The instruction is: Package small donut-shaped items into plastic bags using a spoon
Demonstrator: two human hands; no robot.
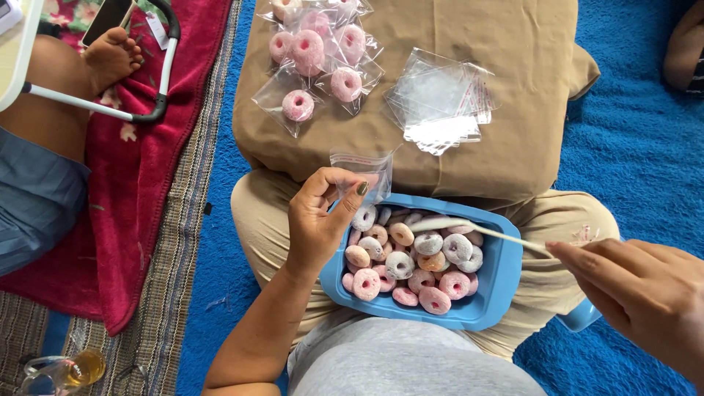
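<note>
My left hand (319, 216) pinches a small clear plastic bag (364, 172) just above the near left corner of a blue rectangular tray (506, 275) resting on my lap. The tray is full of sugar-coated ring candies (411, 264) in pink, white and orange. My right hand (638, 290) grips the end of a thin white stick (480, 229) whose tip reaches over the candies near the tray's far side. Nothing sits on the stick's tip that I can make out.
A tan cushion (513, 110) lies beyond the tray, carrying several bagged pink ring candies (315, 55) and a stack of empty clear bags (440, 99). Another person's foot (110, 55) and leg rest on a red blanket (169, 176) at left. A blue carpet (638, 139) surrounds me.
</note>
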